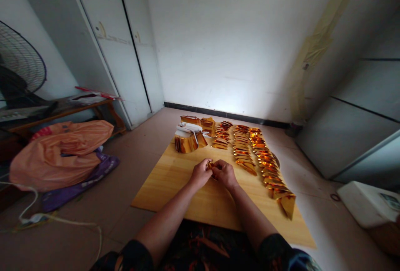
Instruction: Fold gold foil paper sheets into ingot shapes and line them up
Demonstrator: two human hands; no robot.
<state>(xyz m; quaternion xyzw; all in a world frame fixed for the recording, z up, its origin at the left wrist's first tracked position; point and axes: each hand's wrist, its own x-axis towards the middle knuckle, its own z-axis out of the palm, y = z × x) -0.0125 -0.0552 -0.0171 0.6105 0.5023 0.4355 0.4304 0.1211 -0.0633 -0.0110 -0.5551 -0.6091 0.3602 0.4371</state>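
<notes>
My left hand (201,174) and my right hand (225,173) meet above the middle of a wooden board (168,179). Between them they pinch a small piece of shiny gold foil (209,165), mostly covered by the fingers. Behind my left hand lie stacks of flat gold sheets (186,144), with white paper (189,127) among them. To the right, folded gold pieces stand in three overlapping rows: a short row (221,135), a middle row (242,150) and a long row (268,162) that runs toward the board's right edge.
An orange bag (62,154) and a purple bag (81,183) lie at the left, near a white cable (71,222). A fan (21,58) stands behind them. Cabinets (115,46) and a white wall are at the back. A white box (368,204) sits at the right.
</notes>
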